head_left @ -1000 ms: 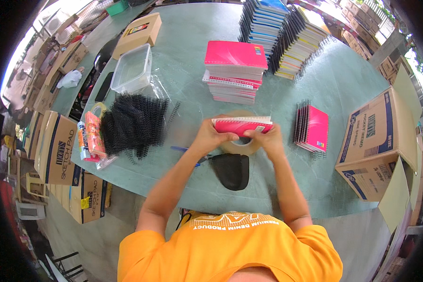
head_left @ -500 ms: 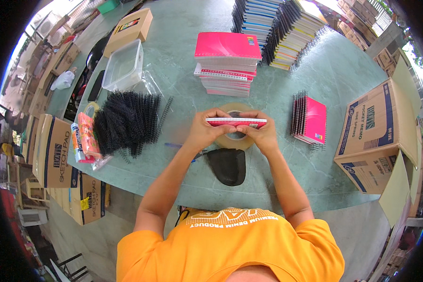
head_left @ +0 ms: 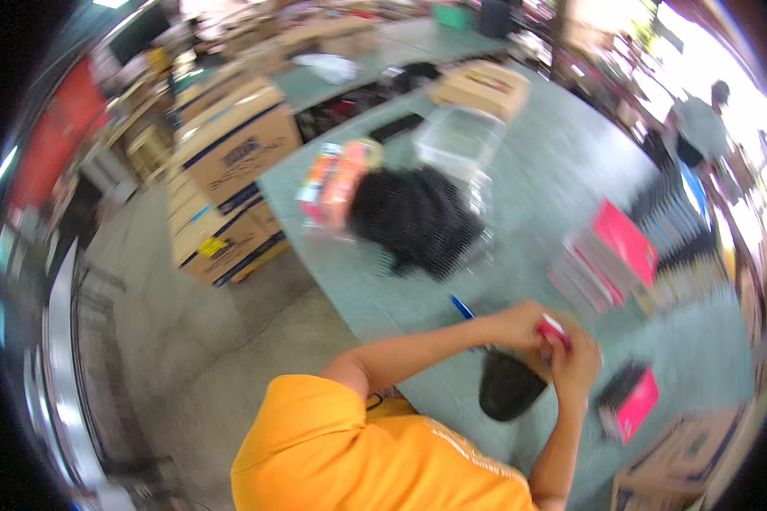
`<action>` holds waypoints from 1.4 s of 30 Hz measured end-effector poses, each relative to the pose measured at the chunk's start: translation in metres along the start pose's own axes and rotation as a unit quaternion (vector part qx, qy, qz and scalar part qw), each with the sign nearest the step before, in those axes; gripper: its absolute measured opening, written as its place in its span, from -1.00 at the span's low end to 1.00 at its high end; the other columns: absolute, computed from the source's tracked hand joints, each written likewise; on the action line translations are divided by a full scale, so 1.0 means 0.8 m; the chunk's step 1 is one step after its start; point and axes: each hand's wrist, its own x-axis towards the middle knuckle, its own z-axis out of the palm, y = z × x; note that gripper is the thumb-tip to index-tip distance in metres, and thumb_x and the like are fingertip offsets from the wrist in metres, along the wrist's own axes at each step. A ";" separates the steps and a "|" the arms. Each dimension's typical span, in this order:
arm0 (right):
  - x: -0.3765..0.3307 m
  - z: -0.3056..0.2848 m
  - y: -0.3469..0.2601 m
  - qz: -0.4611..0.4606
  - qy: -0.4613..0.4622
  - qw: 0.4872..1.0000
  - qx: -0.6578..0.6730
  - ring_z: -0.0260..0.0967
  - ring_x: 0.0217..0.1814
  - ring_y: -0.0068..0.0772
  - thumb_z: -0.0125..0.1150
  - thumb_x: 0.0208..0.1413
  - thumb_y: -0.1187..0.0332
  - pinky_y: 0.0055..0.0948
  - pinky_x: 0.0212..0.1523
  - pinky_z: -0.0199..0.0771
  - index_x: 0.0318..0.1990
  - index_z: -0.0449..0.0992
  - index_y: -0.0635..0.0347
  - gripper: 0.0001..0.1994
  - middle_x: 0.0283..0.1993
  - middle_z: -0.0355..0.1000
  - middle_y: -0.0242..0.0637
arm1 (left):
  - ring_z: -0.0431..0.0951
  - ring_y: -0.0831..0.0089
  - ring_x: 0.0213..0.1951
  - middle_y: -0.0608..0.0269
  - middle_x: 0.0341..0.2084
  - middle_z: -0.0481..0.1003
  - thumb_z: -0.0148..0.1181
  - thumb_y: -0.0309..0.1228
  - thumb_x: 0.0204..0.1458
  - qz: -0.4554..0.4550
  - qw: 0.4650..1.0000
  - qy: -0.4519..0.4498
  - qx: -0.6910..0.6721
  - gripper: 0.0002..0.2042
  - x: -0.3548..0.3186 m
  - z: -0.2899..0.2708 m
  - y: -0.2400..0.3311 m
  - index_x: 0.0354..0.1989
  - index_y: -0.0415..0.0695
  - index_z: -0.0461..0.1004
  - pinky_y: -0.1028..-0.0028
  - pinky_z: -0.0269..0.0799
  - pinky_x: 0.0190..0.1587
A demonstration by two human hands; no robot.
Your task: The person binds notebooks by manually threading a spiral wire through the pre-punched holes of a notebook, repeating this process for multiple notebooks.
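Observation:
The picture is blurred and turned toward the left. My left hand (head_left: 513,325) and my right hand (head_left: 575,368) are closed together on a pink notebook (head_left: 554,329) just above the green table (head_left: 562,179). A black pad (head_left: 507,386) lies under my hands. A pile of black spiral bindings (head_left: 413,219) lies further up the table. A stack of pink notebooks (head_left: 622,243) sits to the right of it, and another pink notebook (head_left: 631,404) lies near my right elbow.
Cardboard boxes (head_left: 226,175) stand on the floor left of the table. A clear plastic tub (head_left: 460,136) and an orange packet (head_left: 337,179) lie near the bindings. A blue pen (head_left: 462,308) lies by my left wrist. A person (head_left: 699,123) stands far right.
The view has swung sharply to the left and gone blurry. My hands still hold the pink notebook together; it now appears smaller between them.

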 end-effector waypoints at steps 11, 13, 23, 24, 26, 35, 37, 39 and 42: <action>-0.005 0.004 -0.003 -0.047 0.058 0.997 0.028 0.33 -0.31 -0.15 0.25 -0.14 0.35 -0.22 -0.10 0.18 -0.38 0.45 0.17 -0.83 -0.38 0.43 -0.26 | 0.41 0.18 -0.21 0.06 -0.35 0.37 0.10 -0.48 -0.21 -0.141 0.837 0.169 0.500 -0.82 -0.081 -0.066 -0.076 -0.39 -0.26 0.38 0.32 0.47 -0.31; -0.005 0.005 -0.006 -0.034 0.046 0.998 0.041 0.29 -0.29 -0.10 0.26 -0.10 0.34 -0.24 -0.13 0.19 -0.37 0.45 0.18 -0.83 -0.40 0.42 -0.22 | 0.42 0.20 -0.23 0.10 -0.35 0.37 0.10 -0.45 -0.14 -0.125 0.832 0.176 0.511 -0.83 -0.086 -0.057 -0.076 -0.36 -0.23 0.38 0.35 0.46 -0.34; 0.012 0.012 0.027 -0.053 0.090 0.995 0.002 0.39 -0.36 -0.06 0.26 -0.06 0.23 -0.23 -0.25 0.29 -0.35 0.52 0.18 -0.79 -0.39 0.47 -0.14 | 0.47 0.31 -0.38 0.15 -0.47 0.42 0.25 -0.42 -0.10 0.077 0.882 0.365 0.289 -0.84 -0.048 -0.111 -0.018 -0.33 -0.14 0.50 0.45 0.41 -0.35; 0.017 0.014 0.017 -0.011 0.081 0.996 -0.021 0.40 -0.38 -0.09 0.26 -0.08 0.23 -0.23 -0.27 0.28 -0.37 0.53 0.14 -0.80 -0.40 0.48 -0.18 | 0.45 0.53 -0.39 0.27 -0.45 0.46 0.31 -0.54 -0.20 -0.050 0.926 0.358 0.108 -0.77 -0.051 -0.117 0.011 -0.30 -0.13 0.50 0.55 0.37 -0.31; 0.020 0.006 0.006 -0.018 0.034 0.999 0.009 0.39 -0.40 -0.14 0.27 -0.09 0.24 -0.25 -0.29 0.26 -0.38 0.55 0.09 -0.83 -0.44 0.48 -0.23 | 0.45 0.62 -0.30 0.33 -0.36 0.48 0.30 -0.64 -0.21 -0.036 0.927 0.346 -0.137 -0.69 -0.052 -0.127 0.033 -0.21 -0.22 0.46 0.62 0.38 -0.21; 0.014 -0.004 0.013 0.037 0.048 0.998 0.036 0.39 -0.41 -0.24 0.24 -0.12 0.32 -0.28 -0.30 0.24 -0.34 0.55 -0.01 -0.86 -0.51 0.45 -0.33 | 0.45 0.45 -0.27 0.19 -0.26 0.46 0.05 -0.55 0.08 -0.001 0.919 0.164 -0.357 -0.81 -0.030 -0.087 0.020 -0.12 -0.27 0.39 0.45 0.39 -0.13; 0.012 -0.001 0.010 0.019 0.054 0.998 0.025 0.39 -0.39 -0.27 0.23 -0.12 0.33 -0.28 -0.30 0.23 -0.34 0.54 -0.01 -0.87 -0.49 0.45 -0.34 | 0.45 0.43 -0.26 0.18 -0.26 0.45 0.04 -0.52 0.10 0.020 0.918 0.139 -0.371 -0.82 -0.034 -0.085 0.017 -0.12 -0.25 0.39 0.43 0.37 -0.12; 0.013 -0.002 0.009 0.022 0.037 0.999 0.025 0.40 -0.37 -0.29 0.22 -0.11 0.34 -0.28 -0.29 0.23 -0.34 0.52 0.00 -0.87 -0.47 0.46 -0.36 | 0.44 0.41 -0.24 0.16 -0.27 0.45 0.04 -0.49 0.12 0.034 0.912 0.103 -0.396 -0.82 -0.037 -0.084 0.015 -0.12 -0.22 0.39 0.41 0.36 -0.09; 0.012 -0.004 0.006 0.024 0.019 0.999 0.023 0.40 -0.34 -0.31 0.22 -0.11 0.34 -0.28 -0.29 0.22 -0.34 0.51 0.01 -0.88 -0.44 0.47 -0.38 | 0.43 0.42 -0.31 0.16 -0.33 0.44 0.01 -0.44 0.14 0.035 0.901 0.071 -0.427 -0.83 -0.039 -0.077 0.021 -0.13 -0.21 0.39 0.45 0.35 -0.20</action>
